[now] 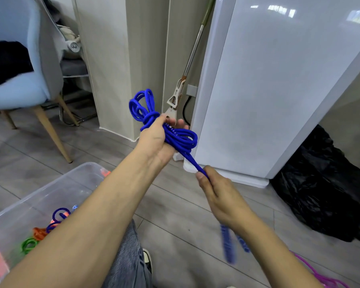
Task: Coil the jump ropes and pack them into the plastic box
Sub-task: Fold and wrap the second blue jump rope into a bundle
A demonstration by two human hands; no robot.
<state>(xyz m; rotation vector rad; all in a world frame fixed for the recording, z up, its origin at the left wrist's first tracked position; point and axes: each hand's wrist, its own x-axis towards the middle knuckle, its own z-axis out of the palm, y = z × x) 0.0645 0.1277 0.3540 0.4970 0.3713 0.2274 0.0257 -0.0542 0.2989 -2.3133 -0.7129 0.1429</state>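
With the left hand (154,140) gripping the coiled blue braided jump rope (164,125) above the floor, the right hand (216,192) pinching its tail should wrap snugly before boxing in the clear plastic box (50,196).

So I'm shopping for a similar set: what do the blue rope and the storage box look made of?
The blue jump rope looks like braided or woven cord with a matte finish: its surface shows fine ribbed texture and no shine, though a textured plastic sheath cannot be ruled out. The box looks like translucent plastic, smooth and slightly frosted: coloured ropes show dimly through its wall.
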